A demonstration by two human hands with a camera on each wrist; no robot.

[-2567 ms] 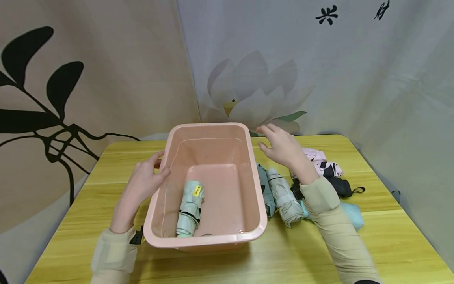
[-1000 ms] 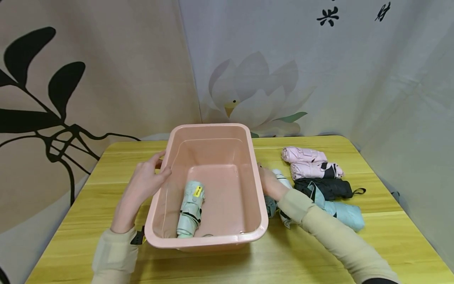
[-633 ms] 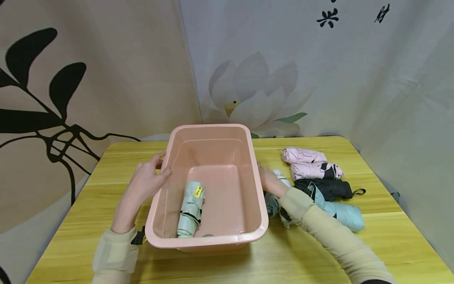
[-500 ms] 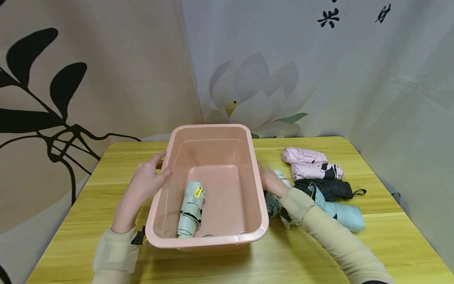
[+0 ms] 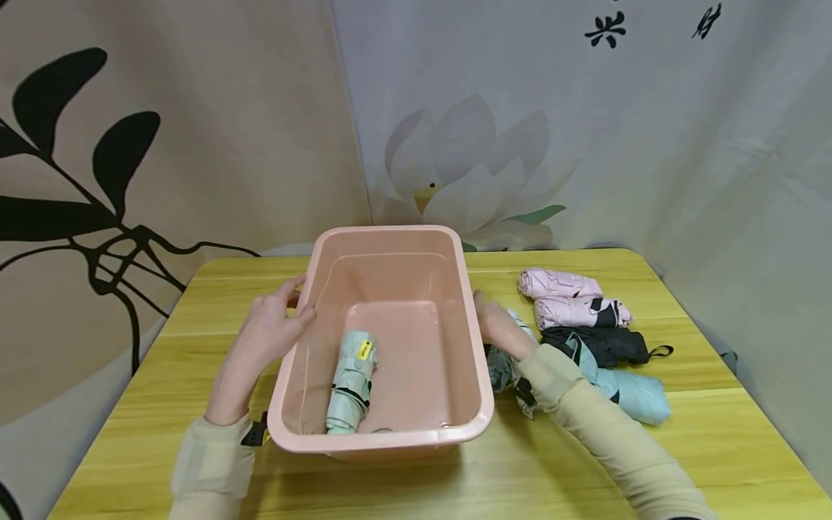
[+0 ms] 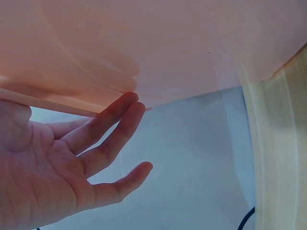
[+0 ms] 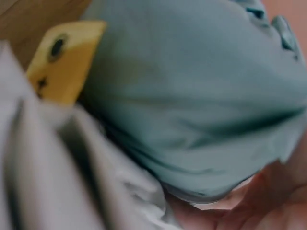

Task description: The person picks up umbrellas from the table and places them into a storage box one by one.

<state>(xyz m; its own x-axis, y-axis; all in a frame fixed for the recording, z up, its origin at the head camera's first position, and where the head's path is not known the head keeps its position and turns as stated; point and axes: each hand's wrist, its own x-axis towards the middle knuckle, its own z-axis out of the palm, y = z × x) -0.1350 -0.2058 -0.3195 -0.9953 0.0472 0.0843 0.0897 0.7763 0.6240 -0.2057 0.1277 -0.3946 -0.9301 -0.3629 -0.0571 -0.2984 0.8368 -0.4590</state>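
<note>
A pink plastic basin (image 5: 390,437) stands tilted on the table. My left hand (image 5: 269,328) holds its left rim, thumb over the edge; in the left wrist view the fingers (image 6: 108,143) lie along the outer wall. Inside the basin lies a pale green folded umbrella (image 5: 351,383) with a yellow tag. At the basin's right side my right hand (image 5: 499,328) grips a grey-teal folded umbrella (image 5: 499,370), its fingertips hidden. In the right wrist view that umbrella (image 7: 192,96) fills the middle, with the hand (image 7: 259,206) below it.
A pale grey umbrella (image 5: 525,408) lies partly beneath my right forearm. Farther right are a light blue umbrella (image 5: 640,397), a black one (image 5: 598,347) and two pink ones (image 5: 559,284). A patterned curtain (image 5: 468,144) hangs behind the wooden table (image 5: 715,433).
My right hand has come down from above the table to the umbrella beside the basin, then stayed nearly still. The teal umbrella has shifted slightly. My left hand keeps its place on the rim.
</note>
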